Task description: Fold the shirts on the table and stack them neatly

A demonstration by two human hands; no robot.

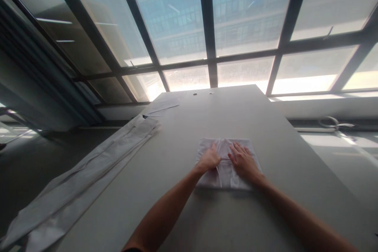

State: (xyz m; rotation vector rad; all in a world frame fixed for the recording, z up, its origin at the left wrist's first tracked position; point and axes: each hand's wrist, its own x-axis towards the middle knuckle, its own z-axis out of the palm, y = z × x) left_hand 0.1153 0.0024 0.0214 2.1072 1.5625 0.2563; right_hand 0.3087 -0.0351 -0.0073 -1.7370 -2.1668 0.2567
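Super bright backlight from the windows (pixel 180 15), glare blowing out the lower panes, dim floor (pixel 73 151) at left, soft blur, edges stretched wide-angle style

The near edge of the tabletop (pixel 236 118) is cut off below; the left hand's (pixel 210 158) fingers look blurred, perhaps partly curled under.

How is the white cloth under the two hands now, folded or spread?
Folded: the white cloth lies as a compact rectangle with straight outer edges, left hand and right hand on it.
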